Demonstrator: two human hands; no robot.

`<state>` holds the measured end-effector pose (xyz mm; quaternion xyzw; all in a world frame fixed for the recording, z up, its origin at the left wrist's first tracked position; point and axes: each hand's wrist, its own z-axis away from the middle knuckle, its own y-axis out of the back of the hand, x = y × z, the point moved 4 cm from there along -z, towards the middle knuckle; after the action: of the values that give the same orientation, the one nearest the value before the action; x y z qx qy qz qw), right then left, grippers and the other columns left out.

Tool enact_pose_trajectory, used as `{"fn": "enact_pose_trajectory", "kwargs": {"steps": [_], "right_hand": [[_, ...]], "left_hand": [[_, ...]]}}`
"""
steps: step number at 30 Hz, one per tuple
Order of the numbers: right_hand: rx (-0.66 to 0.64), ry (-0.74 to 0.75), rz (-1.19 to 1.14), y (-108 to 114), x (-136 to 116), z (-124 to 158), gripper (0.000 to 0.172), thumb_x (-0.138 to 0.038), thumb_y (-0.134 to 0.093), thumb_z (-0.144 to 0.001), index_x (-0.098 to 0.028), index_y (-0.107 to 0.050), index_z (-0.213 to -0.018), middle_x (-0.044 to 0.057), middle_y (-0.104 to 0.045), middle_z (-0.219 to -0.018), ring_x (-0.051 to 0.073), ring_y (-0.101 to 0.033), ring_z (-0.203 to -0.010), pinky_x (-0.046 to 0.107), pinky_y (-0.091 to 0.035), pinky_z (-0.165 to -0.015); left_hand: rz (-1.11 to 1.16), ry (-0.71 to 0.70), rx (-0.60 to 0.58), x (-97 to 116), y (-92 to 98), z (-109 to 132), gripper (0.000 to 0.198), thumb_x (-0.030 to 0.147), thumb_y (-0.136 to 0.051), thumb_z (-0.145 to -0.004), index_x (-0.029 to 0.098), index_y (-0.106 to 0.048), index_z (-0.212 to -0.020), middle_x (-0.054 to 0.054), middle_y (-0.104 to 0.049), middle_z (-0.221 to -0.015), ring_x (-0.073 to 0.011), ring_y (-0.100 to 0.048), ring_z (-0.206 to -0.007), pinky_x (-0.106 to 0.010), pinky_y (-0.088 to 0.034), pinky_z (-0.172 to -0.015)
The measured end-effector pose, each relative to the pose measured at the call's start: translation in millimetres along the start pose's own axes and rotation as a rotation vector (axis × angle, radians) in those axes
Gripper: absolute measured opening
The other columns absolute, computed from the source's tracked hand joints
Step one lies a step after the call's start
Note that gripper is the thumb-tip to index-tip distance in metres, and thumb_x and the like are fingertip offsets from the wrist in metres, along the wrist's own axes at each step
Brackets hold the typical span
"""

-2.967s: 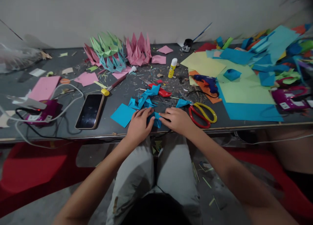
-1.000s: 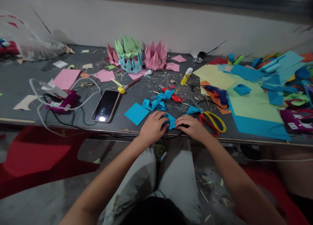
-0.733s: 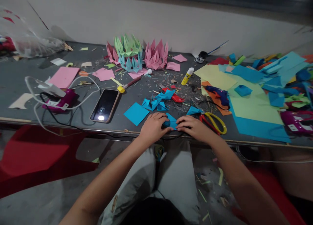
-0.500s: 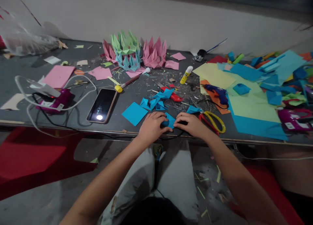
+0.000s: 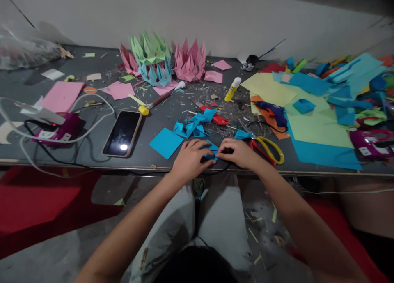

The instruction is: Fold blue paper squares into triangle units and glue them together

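Note:
Both my hands rest at the near edge of the dark table (image 5: 92, 151), pressing on one small folded blue paper piece (image 5: 211, 148). My left hand (image 5: 190, 159) has its fingers curled over the piece's left side. My right hand (image 5: 237, 151) pinches its right side with bent fingers. Most of the piece is hidden under my fingers. A flat blue paper square (image 5: 166, 142) lies just left of my left hand. A cluster of folded blue pieces (image 5: 192, 127) lies behind my hands. Yellow-handled scissors (image 5: 267, 148) lie right of my right hand.
A phone (image 5: 122, 133) lies face up to the left, with a purple glue gun (image 5: 58, 131) and white cable beyond it. Pink, green and blue paper crowns (image 5: 163, 61) stand at the back. A glue stick (image 5: 232, 89), red cutter (image 5: 215, 118), blue glue gun (image 5: 273, 110) and coloured sheets (image 5: 317, 123) fill the right.
My hands have stayed on the blue folded piece, with fingers shifting slightly over it. The view has swung a little, so the table sits slightly differently in frame.

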<state>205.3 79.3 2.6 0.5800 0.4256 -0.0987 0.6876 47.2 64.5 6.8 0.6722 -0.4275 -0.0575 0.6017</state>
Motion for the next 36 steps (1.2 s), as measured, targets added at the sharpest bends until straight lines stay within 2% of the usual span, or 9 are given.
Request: {"fn": "enact_pose_trajectory", "kwargs": {"steps": [4, 6, 12, 18, 23, 27, 31, 36], "right_hand": [[-0.023, -0.025, 0.000, 1, 0, -1, 0.011, -0.025, -0.061, -0.074, -0.018, -0.062, -0.066, 0.000, -0.051, -0.069, 0.012, -0.049, -0.064, 0.025, -0.038, -0.059], [-0.035, -0.033, 0.002, 1, -1, -1, 0.011, -0.025, -0.060, -0.075, -0.018, -0.061, -0.066, 0.000, -0.050, -0.069, 0.012, -0.048, -0.064, 0.025, -0.038, -0.060], [-0.051, -0.032, -0.015, 1, -5, 2, 0.011, -0.026, -0.064, -0.070, -0.018, -0.056, -0.072, 0.001, -0.048, -0.076, 0.016, -0.048, -0.076, 0.028, -0.039, -0.068], [-0.130, -0.056, -0.142, 5, 5, -1, 0.009, -0.024, -0.058, -0.071, -0.019, -0.051, -0.075, 0.000, -0.051, -0.074, 0.014, -0.046, -0.068, 0.027, -0.040, -0.064], [-0.134, -0.021, -0.120, 6, 7, -1, 0.007, -0.023, -0.056, -0.072, -0.019, -0.055, -0.076, 0.000, -0.051, -0.075, 0.014, -0.047, -0.068, 0.028, -0.041, -0.065], [-0.092, 0.013, -0.079, 3, 4, 4, 0.011, -0.019, -0.053, -0.074, -0.017, -0.059, -0.083, 0.003, -0.050, -0.080, 0.016, -0.049, -0.076, 0.030, -0.041, -0.072], [0.010, 0.114, 0.047, -1, -1, 9, 0.018, -0.013, -0.051, -0.075, -0.018, -0.062, -0.088, 0.004, -0.054, -0.084, 0.016, -0.053, -0.081, 0.030, -0.043, -0.073], [0.131, 0.194, 0.129, -5, -5, 16, 0.013, -0.015, -0.051, -0.078, -0.019, -0.063, -0.083, 0.005, -0.059, -0.084, 0.017, -0.054, -0.082, 0.032, -0.043, -0.076]], "left_hand": [[-0.096, -0.258, -0.011, 12, -3.5, 9, 0.018, 0.028, -0.049, -0.086, 0.022, -0.065, -0.085, -0.001, -0.063, -0.105, -0.0189, -0.051, -0.104, -0.034, -0.039, -0.086], [-0.151, -0.307, -0.006, 18, -4.1, 14, 0.021, 0.027, -0.047, -0.086, 0.018, -0.064, -0.093, -0.004, -0.065, -0.101, -0.0189, -0.054, -0.101, -0.033, -0.040, -0.086], [-0.254, -0.305, -0.007, 30, -2.9, 23, 0.031, 0.030, -0.050, -0.082, 0.011, -0.059, -0.105, -0.009, -0.064, -0.105, -0.0221, -0.052, -0.108, -0.034, -0.041, -0.088], [-0.251, -0.286, -0.044, 24, -2.6, 24, 0.032, 0.031, -0.050, -0.082, 0.014, -0.057, -0.109, -0.009, -0.059, -0.117, -0.0215, -0.054, -0.107, -0.034, -0.042, -0.087], [-0.229, -0.308, -0.079, 18, 1.3, 20, 0.027, 0.027, -0.047, -0.085, 0.018, -0.059, -0.107, -0.007, -0.058, -0.119, -0.0212, -0.051, -0.112, -0.034, -0.041, -0.089], [-0.262, -0.272, -0.110, 15, 8.4, 11, 0.035, 0.024, -0.046, -0.086, 0.017, -0.050, -0.119, -0.009, -0.056, -0.122, -0.0219, -0.047, -0.115, -0.037, -0.036, -0.095], [-0.264, -0.238, -0.176, 13, 11.9, 2, 0.032, 0.021, -0.047, -0.084, 0.015, -0.052, -0.115, -0.008, -0.061, -0.110, -0.0205, -0.055, -0.103, -0.034, -0.041, -0.087], [-0.207, -0.228, -0.202, 8, 13.6, -9, 0.043, 0.021, -0.053, -0.080, 0.015, -0.047, -0.122, -0.011, -0.052, -0.125, -0.0228, -0.048, -0.114, -0.035, -0.039, -0.092]]}}
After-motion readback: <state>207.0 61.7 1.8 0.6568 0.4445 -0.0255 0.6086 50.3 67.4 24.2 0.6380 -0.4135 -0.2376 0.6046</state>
